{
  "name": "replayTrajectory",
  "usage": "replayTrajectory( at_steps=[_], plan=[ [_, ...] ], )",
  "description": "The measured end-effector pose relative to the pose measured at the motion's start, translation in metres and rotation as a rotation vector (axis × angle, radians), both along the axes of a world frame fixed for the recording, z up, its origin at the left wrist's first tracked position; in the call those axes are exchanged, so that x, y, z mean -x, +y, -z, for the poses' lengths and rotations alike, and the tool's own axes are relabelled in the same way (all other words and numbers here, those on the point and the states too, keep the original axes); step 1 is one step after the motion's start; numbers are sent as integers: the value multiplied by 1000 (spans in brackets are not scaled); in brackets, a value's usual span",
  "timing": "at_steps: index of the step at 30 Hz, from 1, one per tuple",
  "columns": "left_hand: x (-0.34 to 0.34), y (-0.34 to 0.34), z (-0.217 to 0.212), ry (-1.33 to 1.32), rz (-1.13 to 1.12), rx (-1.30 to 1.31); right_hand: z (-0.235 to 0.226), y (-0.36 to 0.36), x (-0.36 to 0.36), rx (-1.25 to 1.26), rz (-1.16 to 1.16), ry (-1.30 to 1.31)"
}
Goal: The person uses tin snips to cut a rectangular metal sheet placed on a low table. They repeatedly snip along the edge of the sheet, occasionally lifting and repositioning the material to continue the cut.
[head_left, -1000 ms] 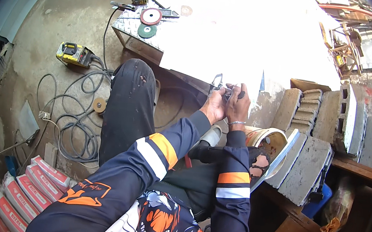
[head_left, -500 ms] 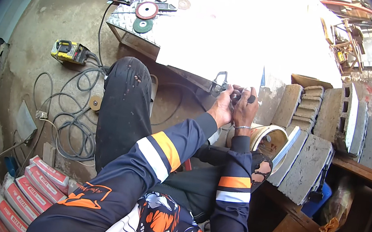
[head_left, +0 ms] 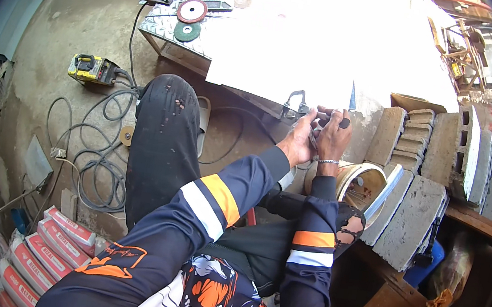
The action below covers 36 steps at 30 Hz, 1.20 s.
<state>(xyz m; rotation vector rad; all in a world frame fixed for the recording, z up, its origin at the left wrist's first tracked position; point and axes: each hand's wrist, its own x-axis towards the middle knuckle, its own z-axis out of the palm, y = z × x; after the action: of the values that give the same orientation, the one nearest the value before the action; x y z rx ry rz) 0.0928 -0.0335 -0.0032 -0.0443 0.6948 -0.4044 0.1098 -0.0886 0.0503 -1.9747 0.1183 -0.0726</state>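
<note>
And here I am over the near edge of the bench (head_left: 162, 26), where a dark metal clamp-like frame (head_left: 293, 105) sits just ahead of the fingers. The right hand (head_left: 333, 142) is curled, apparently around a dark round piece (head_left: 344, 123); the left hand (head_left: 298, 143) is bunched right against it, thumb up, but what it pinches I cannot tell. Both hands together, probably for steadiness on something small. Crowding me on the right: a tilted bucket (head_left: 346, 169) and concrete blocks (head_left: 414, 203). On the left, the raised knee (head_left: 167, 118) hems me in, with looped cable (head_left: 97, 174) beyond. Discs (head_left: 187, 32) lie far left, clear of both hands.
</note>
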Motion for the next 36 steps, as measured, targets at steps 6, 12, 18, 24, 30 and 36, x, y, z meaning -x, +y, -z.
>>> replayTrajectory(
  at_steps=[6,12,18,24,30,36],
  plan=[
    [12,0,15,-127,105,-6,-6,-6,-9,118,-41,-31],
    [9,0,-5,-85,-61,44,-10,6,9,73,-35,-18],
    [9,7,-14,-132,-111,-75,-2,-2,20,256,-43,-122],
    [8,18,-1,-266,84,-92,25,-1,36,24,-149,-164],
    [15,25,0,-221,98,-105,48,16,36,-237,-65,-302],
    [42,38,28,-185,589,-1352,44,29,15,-247,98,-258]
  ],
)
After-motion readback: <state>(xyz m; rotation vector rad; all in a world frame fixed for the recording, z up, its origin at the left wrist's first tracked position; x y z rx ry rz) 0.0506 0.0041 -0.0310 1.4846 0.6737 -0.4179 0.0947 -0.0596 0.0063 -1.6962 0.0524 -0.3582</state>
